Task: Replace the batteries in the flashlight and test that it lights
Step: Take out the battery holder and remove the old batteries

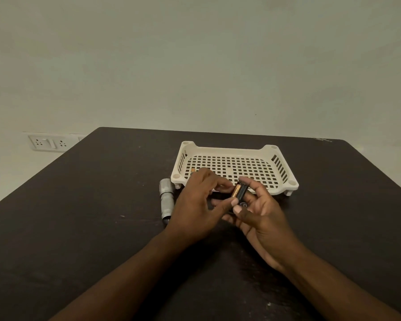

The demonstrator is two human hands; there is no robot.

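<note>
Forearms enter from the bottom edge, crossing the dark table [79, 216] toward its middle. Table fills the lower half of the view; pale wall behind, with a switch-and-socket plate [47, 142] at far left.

White slotted tray [232, 151] sits beyond the hands. One small orange-tipped item, probably a battery [192, 170], shows in its near-left corner, partly hidden by the left hand.

Left hand [195, 205]: fingers curled, thumb and fingertips pinching at the battery holder from the left side. Right hand [259, 216]: grasping the black battery holder [241, 193], fingers and thumb wrapped round it, raised off the table. One copper-and-black cell [236, 190] visible seated in the holder.

Flashlight body [166, 200], silver, lies on the table just left of the left hand, untouched, with no holder inside.

Status (judgement): flashlight opened, holder out. Cell swap under way; cannot tell whether the visible cell is new or old, nor how many slots are filled. Remaining: finish loading, slide holder into body, close it up, switch on to test.
</note>
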